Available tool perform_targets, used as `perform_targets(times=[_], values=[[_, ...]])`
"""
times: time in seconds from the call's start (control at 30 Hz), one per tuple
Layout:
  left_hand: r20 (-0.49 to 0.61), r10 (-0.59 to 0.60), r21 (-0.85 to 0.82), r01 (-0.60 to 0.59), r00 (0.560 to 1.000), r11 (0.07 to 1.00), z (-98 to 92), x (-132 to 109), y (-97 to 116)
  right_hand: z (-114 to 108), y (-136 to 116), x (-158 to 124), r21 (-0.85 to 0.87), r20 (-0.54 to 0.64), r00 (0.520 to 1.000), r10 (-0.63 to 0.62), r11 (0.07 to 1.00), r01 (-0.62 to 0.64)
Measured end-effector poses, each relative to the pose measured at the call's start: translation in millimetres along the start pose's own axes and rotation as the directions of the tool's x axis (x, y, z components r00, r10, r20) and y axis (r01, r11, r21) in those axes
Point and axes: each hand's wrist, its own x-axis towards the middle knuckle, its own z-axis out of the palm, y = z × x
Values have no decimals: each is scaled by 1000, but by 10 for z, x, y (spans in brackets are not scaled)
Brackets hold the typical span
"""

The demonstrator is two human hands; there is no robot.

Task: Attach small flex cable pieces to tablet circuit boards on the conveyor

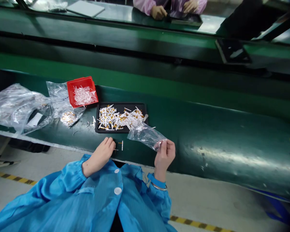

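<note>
**Overhead view of your work area at the counter.** Your left hand (101, 157) lies curled at the near edge of the green counter (215, 145), just beside a few small white-and-amber strips (122, 145); you cannot tell from this view whether its fingers grip one. Your right hand (164, 155) is closed on the end of a clear plastic bag (147, 136), which extends up and left until it overlaps the near right corner of a black tray (120, 104). The tray holds a loose heap of similar strips (118, 117). Farther left, a red tray (82, 82) holds white strips (84, 95), and it touches crumpled clear bags (15, 108). One small bag (69, 118) contains amber pieces. Your blue smock (99, 196) covers your arms, with a metal bangle (159, 186) on your right wrist. Across the counter, a co-worker in a pink gown (145, 4) rests gloved hands (158, 12) on a second green counter (111, 27). Yellow-and-black tape (12, 178) marks the floor (195, 199).
</note>
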Motion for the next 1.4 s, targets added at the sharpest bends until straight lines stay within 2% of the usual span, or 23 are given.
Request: perform_targets(times=[0.1,0.2,0.3,0.4,0.47,0.53,0.6,0.7,0.8,0.9,1.03,1.1,1.17,1.23,1.3,1.33,1.4], values=[[-54,26,-55,-29,998,998,-17,7,-28,6,8,3,13,-4,1000,3,1000,-3],[-184,-10,-135,-15,983,991,-137,121,-191,13,2,5,25,-10,1000,4,1000,-4],[-339,-106,-170,50,935,984,-372,338,-373,24,-14,11,33,-16,1000,-1,999,2],[-422,-190,-220,103,886,970,-551,520,-398,34,-34,21,47,-23,1000,-18,999,19],[-392,-213,-311,88,895,946,-545,566,-290,35,-48,24,55,-17,999,-30,998,31],[-287,-193,-450,45,938,892,-433,561,-118,30,-58,18,55,4,999,-37,998,37],[-153,-148,-597,28,977,802,-267,537,59,19,-62,1,46,40,998,-41,998,39],[-29,-132,-760,64,991,647,-66,517,224,10,-58,-43,23,105,994,-41,999,39],[-6,-169,-860,81,986,504,-32,506,228,27,-53,-94,-13,153,988,-37,999,40],[-13,-191,-905,70,982,421,-133,445,139,50,-62,-128,-47,166,986,-32,998,41],[-9,-219,-914,81,976,398,-294,276,32,53,-119,-158,-65,173,985,-8,998,19],[6,-217,-911,95,976,402,-333,183,16,69,-158,-198,-44,263,963,53,998,-43],[0,-186,-891,84,983,446,-338,102,21,107,-191,-264,-32,407,900,158,987,-158],[-11,-131,-867,56,991,495,-328,37,34,153,-213,-342,-78,527,804,276,957,-278],[-3,-70,-867,32,998,497,-329,-14,40,179,-224,-402,-153,552,752,360,930,-333],[7,-42,-878,26,999,479,-340,-35,40,181,-227,-418,-187,535,754,382,923,-336],[29,21,-894,16,999,448,-385,-69,35,165,-237,-424,-238,476,787,391,919,-313]])
